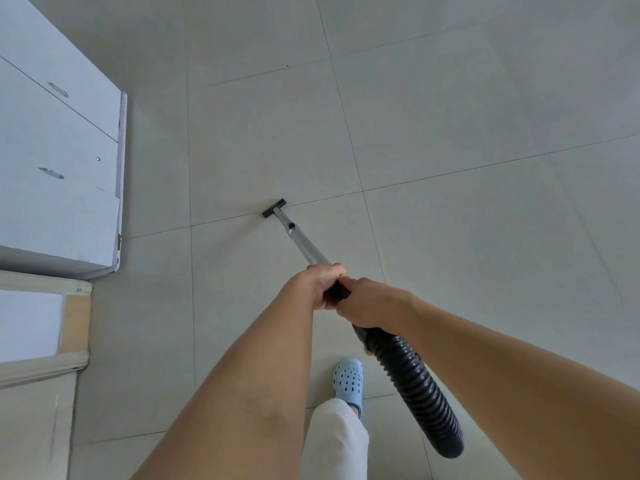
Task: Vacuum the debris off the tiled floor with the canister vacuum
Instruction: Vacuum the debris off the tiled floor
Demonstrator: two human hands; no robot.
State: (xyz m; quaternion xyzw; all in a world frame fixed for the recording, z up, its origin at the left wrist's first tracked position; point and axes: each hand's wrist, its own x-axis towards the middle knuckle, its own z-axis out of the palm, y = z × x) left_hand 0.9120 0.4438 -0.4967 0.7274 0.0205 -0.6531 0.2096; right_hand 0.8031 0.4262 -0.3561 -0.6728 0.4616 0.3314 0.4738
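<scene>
Silver vac wand [300,241] slanting down, black nozzle [274,208] sitting flat on tiled floor [450,116] grout line; black ribbed hose [415,386] trailing back.

beside the cleaning path

a white cabinet [59,161] stands at the left, with two oval recessed pulls on its drawer fronts and a small round lock between them. below it runs a pale framed panel [38,327] with a wooden edge. near the bottom, a light blue perforated clog [349,379] shows beneath a white trouser leg [336,441].
</scene>
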